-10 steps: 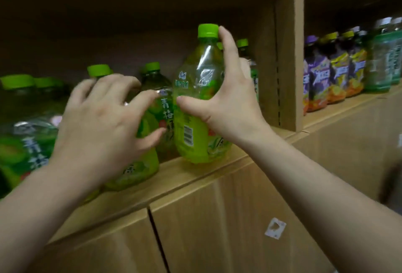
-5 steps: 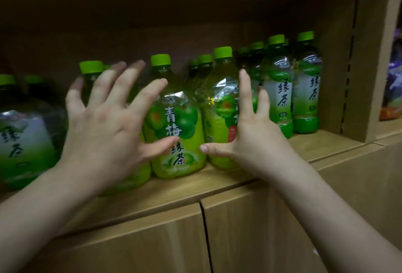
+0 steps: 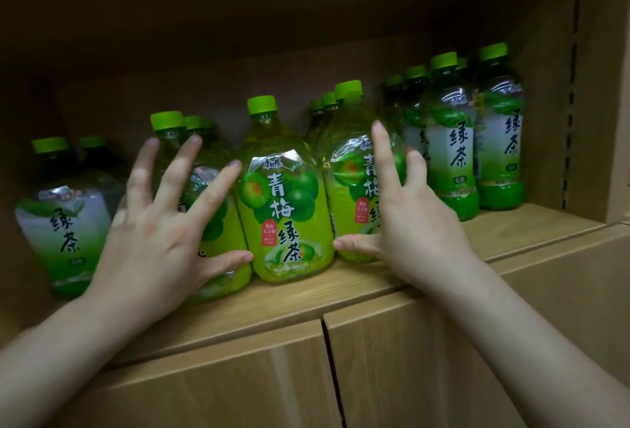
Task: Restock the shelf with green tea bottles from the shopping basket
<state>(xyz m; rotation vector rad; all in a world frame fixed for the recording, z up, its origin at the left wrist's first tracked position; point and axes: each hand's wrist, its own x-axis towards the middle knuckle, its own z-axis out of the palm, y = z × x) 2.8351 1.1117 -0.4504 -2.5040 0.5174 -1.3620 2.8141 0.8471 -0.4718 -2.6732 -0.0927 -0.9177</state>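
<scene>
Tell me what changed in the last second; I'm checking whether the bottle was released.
The right hand let go of the bottle it gripped; its fingers now lie straight against it. The left hand uncurled from the left bottle, fingers spread. Bottles stayed upright on the shelf.

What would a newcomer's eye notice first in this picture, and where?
Two open hands fill the foreground: the left hand spread in front of one yellow-green bottle, the right hand in front of another. Between them, near the shelf edge, a bright plum green tea bottle stands upright, label forward. At the right stand darker green tea bottles.
</scene>
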